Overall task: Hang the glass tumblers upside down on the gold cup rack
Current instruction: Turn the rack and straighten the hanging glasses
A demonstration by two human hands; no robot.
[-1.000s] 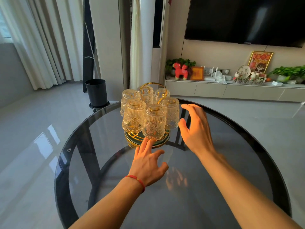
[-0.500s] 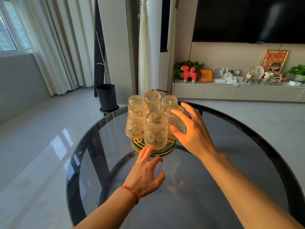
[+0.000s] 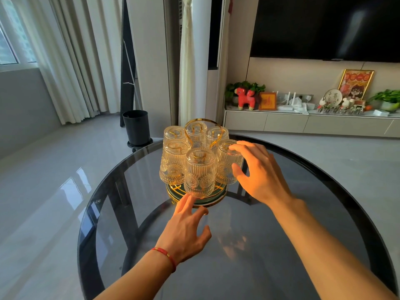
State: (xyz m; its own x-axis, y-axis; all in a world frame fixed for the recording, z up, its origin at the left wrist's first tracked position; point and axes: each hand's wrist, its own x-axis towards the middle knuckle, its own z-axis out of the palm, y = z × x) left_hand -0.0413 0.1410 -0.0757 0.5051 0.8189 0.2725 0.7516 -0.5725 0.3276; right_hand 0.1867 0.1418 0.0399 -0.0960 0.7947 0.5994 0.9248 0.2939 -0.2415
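Observation:
The gold cup rack [image 3: 213, 199] stands on the far half of a round dark glass table [image 3: 270, 245], its looped handle rising at the back. Several embossed glass tumblers hang upside down on it. My right hand [image 3: 259, 174] spreads around the right-hand tumbler [image 3: 225, 167], fingertips on its upturned base and thumb at its side. My left hand [image 3: 186, 230], with a red string on the wrist, hovers open just in front of the rack's base, fingertips below the front tumbler [image 3: 200, 172].
A black bin [image 3: 136, 126] stands on the floor beyond the table's far left edge. A low TV cabinet [image 3: 303, 124] with ornaments and plants runs along the back wall under a television. Curtains hang at the left.
My right hand has moved left from beside the rack onto the right-hand tumbler. My left hand has crept slightly forward toward the rack's base. The view has shifted a little.

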